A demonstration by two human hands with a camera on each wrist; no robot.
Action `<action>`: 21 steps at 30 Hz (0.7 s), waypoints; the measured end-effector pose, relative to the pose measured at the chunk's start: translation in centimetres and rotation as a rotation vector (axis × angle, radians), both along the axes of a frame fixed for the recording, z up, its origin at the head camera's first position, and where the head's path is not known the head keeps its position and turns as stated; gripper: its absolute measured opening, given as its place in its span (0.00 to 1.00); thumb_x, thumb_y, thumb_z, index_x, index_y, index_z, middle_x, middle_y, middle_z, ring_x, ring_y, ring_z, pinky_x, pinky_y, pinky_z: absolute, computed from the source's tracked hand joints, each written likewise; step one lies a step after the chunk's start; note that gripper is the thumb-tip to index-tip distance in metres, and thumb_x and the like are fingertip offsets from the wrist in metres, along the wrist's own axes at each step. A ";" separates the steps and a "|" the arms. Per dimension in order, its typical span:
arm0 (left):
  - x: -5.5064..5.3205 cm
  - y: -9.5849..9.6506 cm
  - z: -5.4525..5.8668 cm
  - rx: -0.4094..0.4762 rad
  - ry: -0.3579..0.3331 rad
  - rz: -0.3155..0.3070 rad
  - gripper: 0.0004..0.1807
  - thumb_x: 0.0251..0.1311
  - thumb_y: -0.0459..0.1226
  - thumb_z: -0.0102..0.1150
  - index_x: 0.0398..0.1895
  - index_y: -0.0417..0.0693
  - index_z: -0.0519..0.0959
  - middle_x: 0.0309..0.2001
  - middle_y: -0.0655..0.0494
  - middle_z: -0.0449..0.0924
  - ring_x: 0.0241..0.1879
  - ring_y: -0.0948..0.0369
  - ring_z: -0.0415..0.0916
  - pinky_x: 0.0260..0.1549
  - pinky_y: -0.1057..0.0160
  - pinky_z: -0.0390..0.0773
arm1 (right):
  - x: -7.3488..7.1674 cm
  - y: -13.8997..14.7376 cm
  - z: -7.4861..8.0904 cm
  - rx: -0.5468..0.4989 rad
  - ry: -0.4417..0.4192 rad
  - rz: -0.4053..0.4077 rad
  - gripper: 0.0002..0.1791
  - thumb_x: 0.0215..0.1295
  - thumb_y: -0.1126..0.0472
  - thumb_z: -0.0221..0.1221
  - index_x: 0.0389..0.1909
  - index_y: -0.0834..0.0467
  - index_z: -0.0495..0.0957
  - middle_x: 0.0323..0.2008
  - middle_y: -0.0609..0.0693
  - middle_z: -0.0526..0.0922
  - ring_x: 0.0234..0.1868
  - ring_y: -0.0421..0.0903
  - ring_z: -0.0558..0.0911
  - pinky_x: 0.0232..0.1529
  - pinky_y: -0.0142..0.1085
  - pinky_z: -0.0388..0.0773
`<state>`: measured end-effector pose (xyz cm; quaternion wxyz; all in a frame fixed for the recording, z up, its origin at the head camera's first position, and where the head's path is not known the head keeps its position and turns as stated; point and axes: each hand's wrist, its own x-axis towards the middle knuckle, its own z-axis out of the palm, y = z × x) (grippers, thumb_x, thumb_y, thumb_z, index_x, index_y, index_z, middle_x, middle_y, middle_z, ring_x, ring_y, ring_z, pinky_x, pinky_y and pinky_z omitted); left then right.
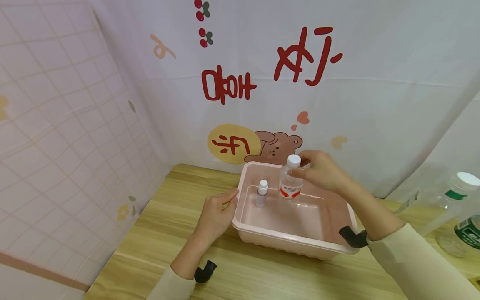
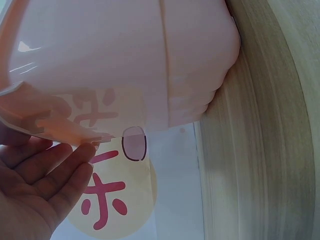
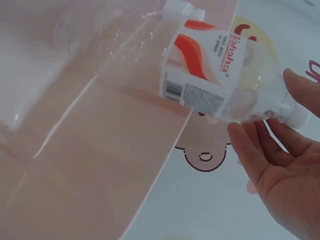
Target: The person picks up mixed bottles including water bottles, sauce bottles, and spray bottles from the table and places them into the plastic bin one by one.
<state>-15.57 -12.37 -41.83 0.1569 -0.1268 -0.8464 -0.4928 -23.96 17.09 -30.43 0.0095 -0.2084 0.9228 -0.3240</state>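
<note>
A pale pink plastic basin (image 1: 288, 236) stands on the wooden table. My left hand (image 1: 214, 216) pinches its left rim, the fingers (image 2: 70, 167) lying against the underside of the lip in the left wrist view while the thumb is mostly hidden. With thumb and fingers, my right hand (image 1: 323, 171) grips a clear plastic bottle (image 3: 210, 75) near its neck, under the white cap. Red and white wraps the label of this bottle, which hangs upright over the back part of the basin. Inside, at the left, a small clear bottle (image 1: 261, 199) with a white cap stands upright.
To the right on the table (image 1: 176, 233) are a large clear bottle (image 1: 455, 193) with a white cap and another bottle with a green label (image 1: 470, 231). A white printed cloth (image 1: 375, 104) hangs behind the basin, and a grid-patterned one (image 1: 67, 125) hangs at the left.
</note>
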 end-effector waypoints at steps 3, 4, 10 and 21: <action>0.0 0.1 0.0 -0.002 0.002 0.001 0.17 0.72 0.33 0.60 0.59 0.36 0.84 0.59 0.45 0.84 0.61 0.51 0.80 0.60 0.51 0.80 | 0.0 -0.1 -0.2 0.013 -0.010 0.018 0.11 0.63 0.56 0.72 0.40 0.58 0.85 0.40 0.51 0.88 0.50 0.55 0.85 0.51 0.51 0.82; 0.0 0.1 0.0 -0.002 0.002 0.001 0.17 0.72 0.33 0.60 0.59 0.36 0.84 0.59 0.45 0.84 0.61 0.51 0.80 0.60 0.51 0.80 | 0.0 -0.1 -0.2 0.014 -0.012 0.021 0.11 0.63 0.56 0.72 0.41 0.58 0.85 0.40 0.52 0.88 0.50 0.55 0.85 0.51 0.52 0.82; 0.1 0.2 -0.1 -0.008 0.005 0.003 0.17 0.72 0.33 0.60 0.59 0.36 0.84 0.59 0.44 0.83 0.61 0.51 0.80 0.60 0.51 0.80 | 0.0 -0.2 -0.2 0.012 -0.013 0.026 0.12 0.63 0.57 0.72 0.41 0.60 0.85 0.40 0.53 0.88 0.50 0.56 0.86 0.52 0.52 0.82; 0.0 0.3 0.1 -0.019 0.011 0.010 0.17 0.72 0.34 0.60 0.59 0.36 0.84 0.58 0.44 0.83 0.61 0.51 0.80 0.60 0.51 0.80 | 0.2 0.1 0.1 0.014 0.019 0.006 0.14 0.62 0.56 0.73 0.42 0.60 0.85 0.38 0.52 0.88 0.45 0.53 0.85 0.46 0.45 0.81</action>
